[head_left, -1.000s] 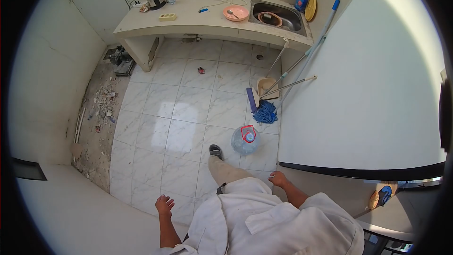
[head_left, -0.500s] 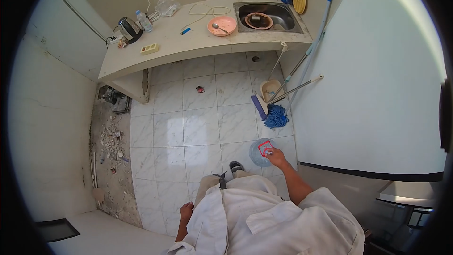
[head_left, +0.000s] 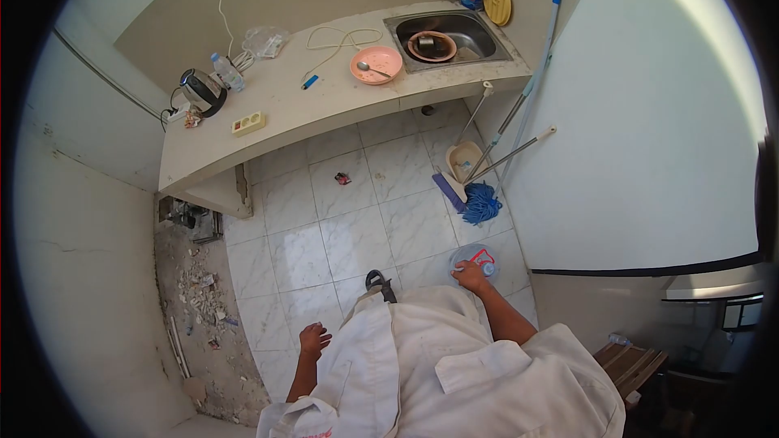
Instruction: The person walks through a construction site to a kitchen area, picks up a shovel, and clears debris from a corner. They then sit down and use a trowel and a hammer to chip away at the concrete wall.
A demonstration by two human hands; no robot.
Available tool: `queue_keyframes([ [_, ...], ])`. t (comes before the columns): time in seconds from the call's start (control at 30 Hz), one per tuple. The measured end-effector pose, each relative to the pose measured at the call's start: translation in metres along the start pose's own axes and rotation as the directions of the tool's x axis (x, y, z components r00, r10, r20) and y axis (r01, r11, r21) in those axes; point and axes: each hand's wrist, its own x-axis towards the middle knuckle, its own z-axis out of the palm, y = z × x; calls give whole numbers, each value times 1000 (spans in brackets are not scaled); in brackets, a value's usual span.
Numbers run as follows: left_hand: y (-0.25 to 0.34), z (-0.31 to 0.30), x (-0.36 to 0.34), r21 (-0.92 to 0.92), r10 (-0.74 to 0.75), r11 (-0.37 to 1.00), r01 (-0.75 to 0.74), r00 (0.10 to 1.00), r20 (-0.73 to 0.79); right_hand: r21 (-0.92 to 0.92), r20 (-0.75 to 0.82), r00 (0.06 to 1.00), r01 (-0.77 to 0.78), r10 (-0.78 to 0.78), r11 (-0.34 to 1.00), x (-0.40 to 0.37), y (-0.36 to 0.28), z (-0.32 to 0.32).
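My right hand (head_left: 470, 276) is closed, with a small pale bit showing at the fingertips that I cannot make out. It is just over the left side of a translucent blue round container (head_left: 468, 255) on the floor, which looks like a large water jug seen from above. A red handle (head_left: 486, 254) lies on top of the container, right of my fingers. My left hand (head_left: 314, 341) hangs low beside my body, its fingers loosely apart and holding nothing.
A blue mop (head_left: 482, 205), a purple-edged broom (head_left: 449, 192) and a dustpan (head_left: 463, 159) lean at the right wall. Ahead, the counter (head_left: 284, 101) bears a pink plate (head_left: 386, 57), kettle (head_left: 199, 93) and sink (head_left: 479, 37). Rubble (head_left: 203, 300) lies at left.
My right hand has moved off the red handle to its left side. My left hand has risen and its fingers have spread. The view has turned, and my foot shows farther left.
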Motion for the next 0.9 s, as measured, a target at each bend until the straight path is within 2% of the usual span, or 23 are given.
queue_keyframes([
  [0.07, 8, -21, 21, -12, 8, 1000, -8, 1000, 8, -18, 5, 999, 40, -40, 999, 1, -29, 14],
  [0.13, 2, -39, 43, -95, 38, 995, -36, 999, 21, 11, 58, 998, -23, 23, 1000, 1, -67, 19],
  [0.2, 17, -55, 51, -191, -36, 981, 38, 999, 15, 22, 108, 992, -72, 69, 997, 5, -97, 28],
  [0.27, 72, -63, 37, -266, -226, 939, 218, 974, 0, 10, 154, 983, -105, 102, 994, 8, -111, 38],
  [0.3, 54, -72, 52, -195, -104, 975, 110, 994, 40, 40, 202, 975, -99, 89, 994, 9, -115, 43],
  [0.33, 11, -85, 78, -129, 17, 992, -5, 996, 89, 71, 249, 966, -94, 74, 993, 12, -109, 56],
  [0.4, 11, -96, 90, -43, 73, 997, -68, 989, 132, 72, 361, 929, -110, 76, 991, 15, -104, 71],
  [0.5, 25, -106, 97, 52, -21, 999, 15, 992, 121, -11, 454, 891, 7, -1, 1000, 18, -92, 94],
  [0.6, 35, -116, 112, 134, 28, 989, -53, 983, 184, -9, 463, 884, -66, 63, 998, 15, -87, 105],
  [0.63, 40, -118, 117, 145, 28, 988, -58, 980, 197, -25, 403, 912, -69, 73, 997, 12, -91, 104],
  [0.7, 52, -121, 126, 72, -74, 995, 62, 981, 181, -58, 278, 956, -79, 92, 995, 2, -101, 101],
  [0.77, 99, -117, 120, -105, -283, 948, 299, 948, 145, -118, 224, 967, -96, 120, 988, 2, -84, 115],
  [0.9, 142, -113, 129, -98, -247, 962, 256, 964, 98, -180, 206, 972, -74, 111, 981, -1, -74, 124],
])
